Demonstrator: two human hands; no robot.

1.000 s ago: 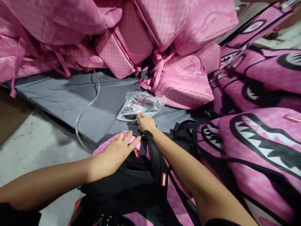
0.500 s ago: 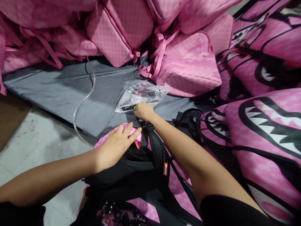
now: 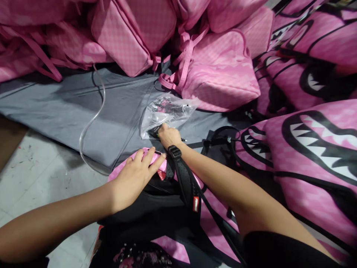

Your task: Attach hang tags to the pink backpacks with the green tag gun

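Item: backpack [image 3: 156, 208], left hand [image 3: 136, 178] lying flat and spread, steadying it; right hand [image 3: 167, 136] pinching at plastic bag [image 3: 167, 113] — gripping the bag's edge firmly is advisable

Bag workshop/warehouse, piles of identical pink backpacks [image 3: 223, 70]; grey cloth [image 3: 69, 108], bare floor [image 3: 36, 175]

1. The clear plastic bag [image 3: 167, 113] is thin, crinkled and glossy.
2. The grey sheet [image 3: 83, 108] is matt, smooth cloth with soft creases.
3. The pink backpacks [image 3: 223, 74] are woven fabric with a faint checked print.
4. The black strap [image 3: 186, 178] is matt webbing.
5. The tube [image 3: 92, 119] is clear, shiny plastic.
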